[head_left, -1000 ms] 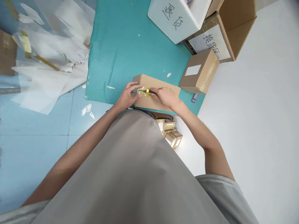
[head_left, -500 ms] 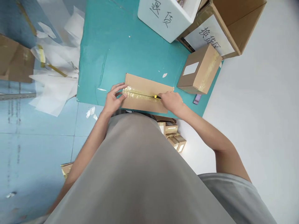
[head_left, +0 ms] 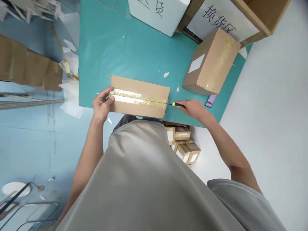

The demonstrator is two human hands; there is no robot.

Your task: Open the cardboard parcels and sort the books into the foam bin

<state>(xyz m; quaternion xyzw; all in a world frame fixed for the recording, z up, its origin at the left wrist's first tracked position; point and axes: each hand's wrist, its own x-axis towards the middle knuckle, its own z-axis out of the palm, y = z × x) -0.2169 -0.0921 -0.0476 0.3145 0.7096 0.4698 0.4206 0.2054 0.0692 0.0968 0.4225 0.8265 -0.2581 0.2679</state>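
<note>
A long cardboard box [head_left: 141, 85] lies flat near the front edge of the teal-covered table [head_left: 108, 54]. Shiny yellowish packing tape [head_left: 137, 98] runs along its middle, with a slit line in it. My left hand [head_left: 102, 104] grips the left end of the box, thumb and fingertips on its top face around the tape. Just past the box's right end, my right hand [head_left: 196, 110] is closed around a yellow and black utility knife [head_left: 176, 104]. The knife's tip points left, close to the taped end but apart from it.
A taped carton [head_left: 213, 61] with a white label stands right, a phone [head_left: 211, 100] beside it. Behind are a white bin [head_left: 158, 16] and a large open carton [head_left: 226, 22] with handwritten signs. Paper scraps lie left; several small boxes [head_left: 184, 144] sit below the table.
My right hand has drawn the knife rightward along the tape and off the box's right end. My left hand still holds the left end. The camera view has shifted.
</note>
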